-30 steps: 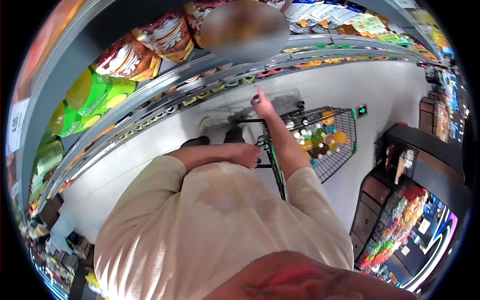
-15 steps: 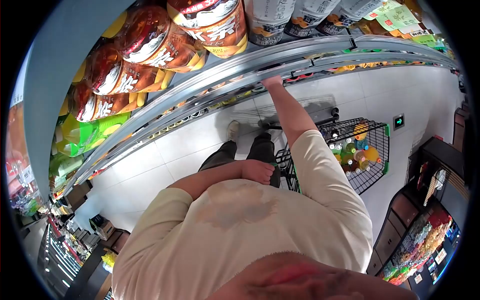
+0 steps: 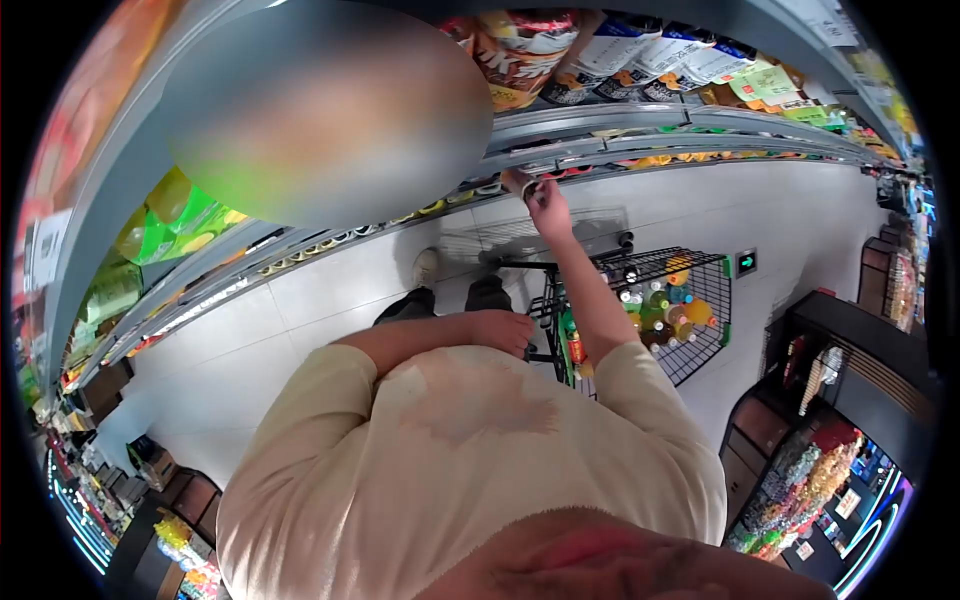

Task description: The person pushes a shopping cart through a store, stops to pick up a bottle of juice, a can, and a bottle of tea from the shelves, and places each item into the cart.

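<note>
My right hand (image 3: 550, 210) is closed around a dark brownish bottle (image 3: 518, 184) with a pale band, tilted at the edge of the lower shelves (image 3: 590, 160). Its label cannot be read. My left hand (image 3: 503, 331) lies across the front of my body with curled fingers, next to the near end of a black wire shopping cart (image 3: 727, 300) with green corners. Whether those fingers grip anything is hidden. Several bottles (image 3: 657, 300) with orange, yellow and dark drinks lie inside the cart.
Above stands a shelf with brown-labelled bottles (image 3: 515, 60), white-and-black bottles (image 3: 612, 50) and green packs (image 3: 185, 225). A blurred oval hides part of it. An arrow sign (image 3: 746, 262) is set in the tiled floor (image 3: 330, 290). Dark display racks (image 3: 800, 400) stand at the right.
My right hand has come back from inside the lower shelf and now shows a dark bottle. The view has shifted, so the cart appears farther left. My left hand stays by my body.
</note>
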Demonstrator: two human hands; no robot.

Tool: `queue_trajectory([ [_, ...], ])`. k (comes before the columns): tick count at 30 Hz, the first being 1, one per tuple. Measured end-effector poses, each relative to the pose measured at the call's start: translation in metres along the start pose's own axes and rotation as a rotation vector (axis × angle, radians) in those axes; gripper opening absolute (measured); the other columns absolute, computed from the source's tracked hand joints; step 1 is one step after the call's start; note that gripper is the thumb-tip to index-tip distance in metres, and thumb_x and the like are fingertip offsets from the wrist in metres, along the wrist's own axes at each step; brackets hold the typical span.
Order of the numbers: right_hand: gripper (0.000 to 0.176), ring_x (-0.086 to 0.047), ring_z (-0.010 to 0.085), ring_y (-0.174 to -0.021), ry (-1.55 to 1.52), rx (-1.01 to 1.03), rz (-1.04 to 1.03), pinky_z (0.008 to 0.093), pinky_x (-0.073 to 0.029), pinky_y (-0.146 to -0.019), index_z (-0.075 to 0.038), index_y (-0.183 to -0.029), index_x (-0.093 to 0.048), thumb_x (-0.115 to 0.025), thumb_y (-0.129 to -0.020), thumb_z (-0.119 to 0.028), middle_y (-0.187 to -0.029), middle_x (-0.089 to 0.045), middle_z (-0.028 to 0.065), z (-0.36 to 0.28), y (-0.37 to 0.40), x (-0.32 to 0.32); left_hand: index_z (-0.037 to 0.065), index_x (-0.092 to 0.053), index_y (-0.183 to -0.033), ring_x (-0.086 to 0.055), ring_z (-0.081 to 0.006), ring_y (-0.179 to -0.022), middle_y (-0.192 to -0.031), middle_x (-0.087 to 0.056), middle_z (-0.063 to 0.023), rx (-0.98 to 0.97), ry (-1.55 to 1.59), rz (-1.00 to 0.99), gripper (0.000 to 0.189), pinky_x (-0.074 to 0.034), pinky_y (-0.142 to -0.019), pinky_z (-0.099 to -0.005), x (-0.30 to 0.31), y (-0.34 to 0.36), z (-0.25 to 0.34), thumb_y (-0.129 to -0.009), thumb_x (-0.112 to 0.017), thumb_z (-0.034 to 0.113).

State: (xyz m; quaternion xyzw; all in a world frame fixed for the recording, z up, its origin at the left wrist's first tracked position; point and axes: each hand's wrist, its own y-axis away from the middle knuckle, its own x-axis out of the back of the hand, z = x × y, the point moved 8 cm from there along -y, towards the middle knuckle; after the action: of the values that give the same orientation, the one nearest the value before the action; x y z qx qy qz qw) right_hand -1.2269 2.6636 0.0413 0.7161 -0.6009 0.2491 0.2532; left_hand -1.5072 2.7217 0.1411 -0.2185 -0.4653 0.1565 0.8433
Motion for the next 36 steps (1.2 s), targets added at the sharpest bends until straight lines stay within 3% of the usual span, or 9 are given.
queue_trajectory([
  [4,0.024,-0.064,0.0184,-0.066,-0.19,-0.053,-0.148,0.0348,-0.051,-0.061,-0.008,-0.106,-0.062,-0.075,-0.087,-0.017,-0.076,-0.066,0.0068,-0.06,0.064,0.077,0.013,-0.063,-0.107,-0.062,-0.0302,-0.095,-0.106,-0.062,-0.0114,0.492,-0.009,0.523,0.034,-0.047,-0.091,-0.0444,0.086,0.049,-0.016,-0.095,-0.062,0.044],
  [8,0.016,-0.052,0.0032,-0.057,-0.567,-0.168,-0.363,0.0206,-0.041,-0.05,-0.01,-0.103,-0.065,-0.072,-0.089,-0.005,-0.081,-0.065,-0.002,-0.176,0.127,0.146,0.012,-0.065,-0.108,-0.066,-0.0255,-0.096,-0.107,-0.071,-0.0044,1.434,0.649,0.816,0.031,-0.052,-0.084,-0.0399,-0.01,0.226,-0.111,-0.098,-0.063,0.041],
  [11,0.018,-0.05,0.0041,-0.052,-0.807,-0.175,-0.43,0.0198,-0.04,-0.047,-0.006,-0.102,-0.063,-0.067,-0.086,0.0,-0.081,-0.061,-0.0018,-0.219,0.151,0.161,0.011,-0.062,-0.12,-0.068,-0.0263,-0.099,-0.116,-0.07,-0.0066,1.373,1.534,0.934,0.039,-0.055,-0.086,-0.0404,0.011,0.22,-0.095,-0.103,-0.056,0.046],
  [18,0.024,-0.058,0.0038,-0.063,-1.006,-0.15,0.123,0.0189,-0.044,-0.052,-0.006,-0.12,-0.065,-0.063,-0.097,-0.013,-0.093,-0.068,-0.0011,-0.266,0.157,0.104,0.004,-0.045,-0.149,-0.075,-0.0357,-0.094,-0.139,-0.059,-0.0286,0.275,2.248,0.351,0.084,-0.06,-0.079,-0.0507,0.175,0.062,0.065,-0.099,-0.045,0.072],
  [20,0.041,-0.066,0.0141,-0.107,-1.208,-0.108,0.06,0.032,-0.057,-0.087,-0.009,-0.14,-0.053,-0.062,-0.103,-0.022,-0.123,-0.067,0.0054,-0.269,0.163,0.072,0.004,-0.046,-0.145,-0.074,-0.0341,-0.086,-0.128,-0.063,-0.0234,0.285,2.332,0.522,0.072,-0.059,-0.077,-0.0506,0.16,0.068,0.053,-0.101,-0.056,0.059],
  [23,0.046,-0.062,0.0187,-0.123,-1.241,-0.238,-0.036,0.0393,-0.056,-0.1,-0.008,-0.141,-0.051,-0.063,-0.105,-0.033,-0.131,-0.064,0.0071,-0.264,0.196,0.032,0.003,-0.045,-0.142,-0.072,-0.0271,-0.092,-0.119,-0.063,-0.015,0.984,1.57,0.631,0.059,-0.058,-0.081,-0.0457,0.177,0.099,0.051,-0.099,-0.07,0.034],
  [26,0.035,-0.07,0.0244,-0.114,-1.415,-0.239,-0.094,0.0436,-0.058,-0.1,-0.005,-0.131,-0.058,-0.061,-0.106,-0.029,-0.122,-0.071,0.0133,-0.281,0.218,0.022,0.0,-0.033,-0.153,-0.059,-0.0152,-0.117,-0.127,-0.06,-0.0082,0.756,0.636,0.621,0.072,-0.051,-0.098,-0.0351,0.216,0.098,0.08,-0.095,-0.074,0.011],
  [32,0.048,-0.069,0.0377,-0.114,-1.691,-0.263,-0.162,0.0525,-0.058,-0.097,-0.007,-0.124,-0.063,-0.052,-0.106,-0.05,-0.111,-0.073,0.0167,-0.287,0.225,0.013,0.0,-0.012,-0.164,-0.043,-0.0213,-0.143,-0.158,-0.04,-0.0146,0.661,1.078,0.602,0.092,-0.04,-0.115,-0.0368,0.194,0.098,0.106,-0.098,-0.073,0.015],
  [36,0.047,-0.068,0.0349,-0.116,-1.667,-0.232,-0.139,0.0509,-0.058,-0.097,-0.006,-0.132,-0.058,-0.063,-0.102,-0.041,-0.122,-0.069,0.0174,-0.305,0.227,0.02,0.003,-0.029,-0.161,-0.057,-0.018,-0.128,-0.138,-0.059,-0.0108,0.756,1.353,0.579,0.07,-0.046,-0.108,-0.037,0.202,0.106,0.107,-0.1,-0.063,0.006],
])
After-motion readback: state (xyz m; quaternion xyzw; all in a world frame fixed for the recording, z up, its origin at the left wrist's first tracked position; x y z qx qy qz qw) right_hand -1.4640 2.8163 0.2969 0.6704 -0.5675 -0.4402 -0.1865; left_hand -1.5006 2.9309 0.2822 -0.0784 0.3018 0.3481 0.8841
